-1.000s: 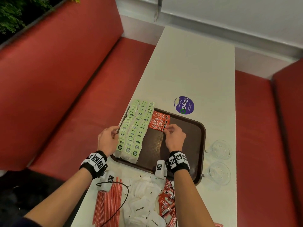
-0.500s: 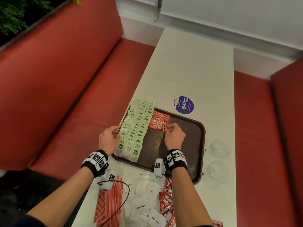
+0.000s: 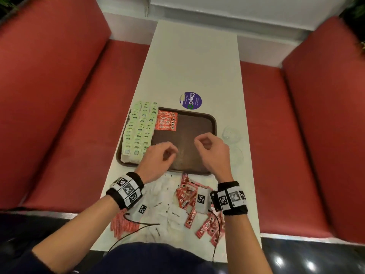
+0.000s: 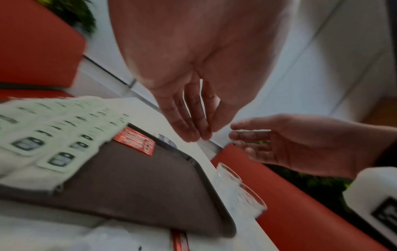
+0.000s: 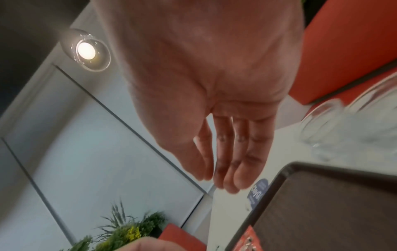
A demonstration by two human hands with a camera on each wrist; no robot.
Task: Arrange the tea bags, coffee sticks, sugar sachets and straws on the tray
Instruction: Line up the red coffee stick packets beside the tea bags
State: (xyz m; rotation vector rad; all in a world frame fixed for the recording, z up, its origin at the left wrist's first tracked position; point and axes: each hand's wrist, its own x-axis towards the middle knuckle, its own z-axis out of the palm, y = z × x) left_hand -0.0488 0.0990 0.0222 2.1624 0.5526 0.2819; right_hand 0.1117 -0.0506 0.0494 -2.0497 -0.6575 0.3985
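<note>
A flat brown plastic tray (image 3: 197, 123) with rounded corners and a raised rim lay on the long white bench (image 3: 193, 62). Pale green paper tea bags (image 3: 139, 129) filled its left side in three overlapping rows, running slightly past the far rim. Just beside them, at the tray's far end, sat a small block of glossy red coffee sticks (image 3: 166, 120), laid side by side. The left hand (image 3: 158, 159) hovered over the tray's near left part and the right hand (image 3: 212, 150) over its near right part; both were released, fingers loosely bent, holding nothing. Between the tray and the person lay crumpled white paper sugar sachets (image 3: 171, 212), a loose scatter of more red coffee sticks (image 3: 205, 227), and a bundle of thin red-striped straws (image 3: 122, 224) at the bench's left edge. Two clear glasses (image 4: 238, 185) stood right of the tray, and a round purple sticker (image 3: 190, 100) lay beyond it.

Half a second earlier the right hand had been touching the coffee stick block and the left hand the tea bag rows; both had since drawn back toward the person.
</note>
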